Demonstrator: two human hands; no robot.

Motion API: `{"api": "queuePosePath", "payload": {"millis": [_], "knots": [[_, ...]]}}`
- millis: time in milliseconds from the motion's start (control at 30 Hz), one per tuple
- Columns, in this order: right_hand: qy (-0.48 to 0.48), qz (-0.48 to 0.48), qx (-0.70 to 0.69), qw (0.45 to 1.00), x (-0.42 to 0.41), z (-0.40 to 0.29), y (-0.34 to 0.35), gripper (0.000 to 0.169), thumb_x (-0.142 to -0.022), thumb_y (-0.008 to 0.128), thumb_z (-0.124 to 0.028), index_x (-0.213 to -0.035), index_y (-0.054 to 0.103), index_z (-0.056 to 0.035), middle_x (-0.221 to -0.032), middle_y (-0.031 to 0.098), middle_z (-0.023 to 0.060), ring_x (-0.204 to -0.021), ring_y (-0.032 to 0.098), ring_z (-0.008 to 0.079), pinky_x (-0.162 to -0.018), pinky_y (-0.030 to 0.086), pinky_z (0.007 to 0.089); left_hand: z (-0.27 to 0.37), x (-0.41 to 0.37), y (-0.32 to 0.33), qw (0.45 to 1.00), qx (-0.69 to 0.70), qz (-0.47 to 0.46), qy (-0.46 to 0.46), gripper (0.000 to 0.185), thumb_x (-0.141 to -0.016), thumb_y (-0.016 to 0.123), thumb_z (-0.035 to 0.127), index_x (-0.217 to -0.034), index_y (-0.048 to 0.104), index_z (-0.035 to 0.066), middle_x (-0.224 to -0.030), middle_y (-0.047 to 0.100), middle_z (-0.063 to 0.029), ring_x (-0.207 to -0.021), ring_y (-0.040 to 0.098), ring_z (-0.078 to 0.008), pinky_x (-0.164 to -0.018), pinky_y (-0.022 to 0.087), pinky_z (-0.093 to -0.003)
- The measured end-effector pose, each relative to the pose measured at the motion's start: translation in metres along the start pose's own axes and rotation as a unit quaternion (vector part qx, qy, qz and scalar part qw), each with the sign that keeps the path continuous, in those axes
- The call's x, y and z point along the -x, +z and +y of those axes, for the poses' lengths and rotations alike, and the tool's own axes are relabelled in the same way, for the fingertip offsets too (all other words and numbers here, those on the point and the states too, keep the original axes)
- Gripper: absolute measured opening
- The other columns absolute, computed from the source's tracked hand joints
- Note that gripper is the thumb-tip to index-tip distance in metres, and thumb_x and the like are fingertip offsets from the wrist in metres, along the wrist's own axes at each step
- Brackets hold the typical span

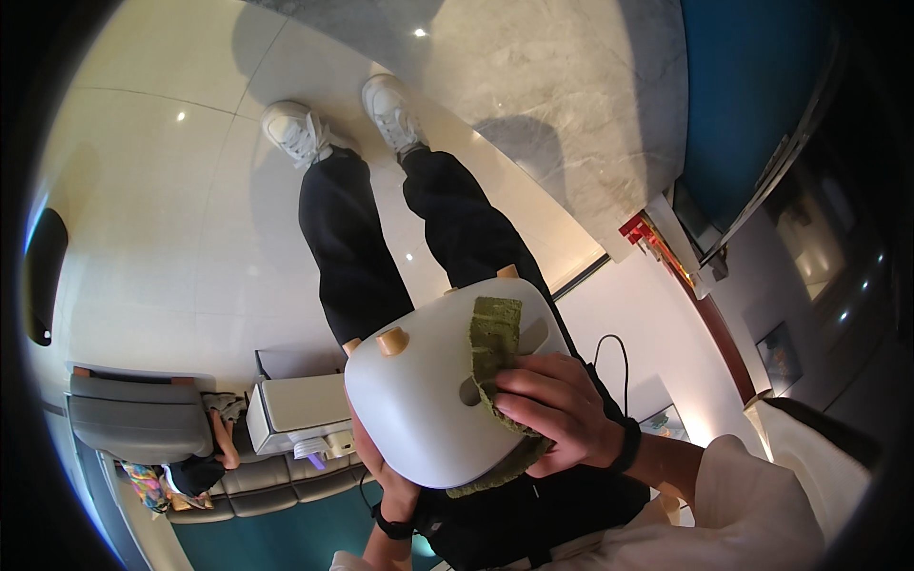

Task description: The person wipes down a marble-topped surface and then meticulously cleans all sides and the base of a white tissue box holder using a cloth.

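A white rounded object [421, 400] with short tan peg-like feet and a dark round spot on its face is held up in front of my body. My left hand [385, 464] grips it from its left and lower side, with the fingers mostly hidden behind it. My right hand [557, 414] is closed on a green cloth [493, 342] and presses it against the object's right part. The cloth runs up over the face and also hangs below the lower edge. Each wrist bears a black band.
A grey sofa [264, 485], a grey chair [136, 414] and a small light table [307, 403] stand at lower left, with a person [200, 471] sitting there. A dark cable [625, 357] loops at right. Red items [643, 235] lie by the wall edge.
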State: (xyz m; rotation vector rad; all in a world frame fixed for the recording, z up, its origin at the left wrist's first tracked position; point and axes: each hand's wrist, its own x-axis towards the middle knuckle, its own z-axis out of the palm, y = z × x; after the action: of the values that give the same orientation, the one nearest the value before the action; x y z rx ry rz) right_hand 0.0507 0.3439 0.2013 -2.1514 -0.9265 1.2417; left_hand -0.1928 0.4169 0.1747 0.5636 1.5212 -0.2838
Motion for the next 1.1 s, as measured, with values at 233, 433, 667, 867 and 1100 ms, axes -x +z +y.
{"api": "queuePosePath", "payload": {"millis": [233, 433, 667, 867, 1100], "knots": [[-0.112, -0.007, 0.027, 0.993, 0.017, -0.002, -0.013, 0.04, -0.092, 0.075, -0.038, -0.119, 0.07, -0.0086, -0.122, 0.068, 0.0077, -0.1, 0.061, 0.0255, -0.085, 0.054, 0.0399, -0.049, 0.007, -0.021, 0.997, -0.035, 0.049, 0.039, 0.048, -0.109, 0.049, 0.022, -0.152, 0.039, 0.002, -0.139, 0.058, -0.0131, -0.115, 0.064, -0.0219, -0.098, 0.054, -0.037], [-0.087, -0.001, 0.033, 0.996, 0.015, 0.003, -0.003, 0.038, -0.087, 0.076, -0.029, -0.119, 0.073, -0.0087, -0.125, 0.068, 0.0068, -0.099, 0.063, 0.0254, -0.084, 0.055, 0.0389, -0.004, 0.0, -0.006, 0.999, -0.021, -0.022, -0.034, 0.057, -0.104, 0.056, 0.022, -0.153, 0.04, -0.002, -0.138, 0.061, -0.0137, -0.122, 0.062, -0.0226, -0.105, 0.05, -0.0372], [-0.055, -0.029, 0.083, 0.995, 0.009, 0.001, -0.019, 0.045, -0.073, 0.082, -0.015, -0.116, 0.076, -0.0059, -0.125, 0.068, 0.0066, -0.103, 0.064, 0.0248, -0.081, 0.053, 0.0368, -0.029, 0.004, -0.018, 0.996, -0.074, 0.014, 0.039, 0.05, -0.106, 0.057, 0.025, -0.147, 0.043, -0.001, -0.137, 0.056, -0.0131, -0.12, 0.058, -0.0205, -0.1, 0.05, -0.0363], [-0.078, -0.023, 0.101, 0.992, 0.019, 0.002, -0.023, 0.036, -0.079, 0.085, -0.014, -0.113, 0.076, -0.0098, -0.123, 0.066, 0.003, -0.101, 0.061, 0.0212, -0.082, 0.051, 0.0363, -0.052, 0.016, -0.034, 0.987, -0.148, 0.038, 0.052, 0.051, -0.105, 0.059, 0.023, -0.146, 0.041, -0.001, -0.137, 0.054, -0.0135, -0.12, 0.057, -0.0216, -0.101, 0.048, -0.0379], [-0.073, 0.001, 0.086, 0.994, 0.012, -0.002, -0.011, 0.031, -0.088, 0.07, -0.014, -0.118, 0.078, -0.0196, -0.121, 0.065, -0.0051, -0.109, 0.06, 0.0154, -0.096, 0.053, 0.0339, -0.041, 0.018, -0.029, 0.968, -0.226, 0.021, 0.107, 0.051, -0.103, 0.061, 0.02, -0.145, 0.043, -0.001, -0.133, 0.057, -0.0124, -0.118, 0.058, -0.021, -0.102, 0.048, -0.0375]]}}
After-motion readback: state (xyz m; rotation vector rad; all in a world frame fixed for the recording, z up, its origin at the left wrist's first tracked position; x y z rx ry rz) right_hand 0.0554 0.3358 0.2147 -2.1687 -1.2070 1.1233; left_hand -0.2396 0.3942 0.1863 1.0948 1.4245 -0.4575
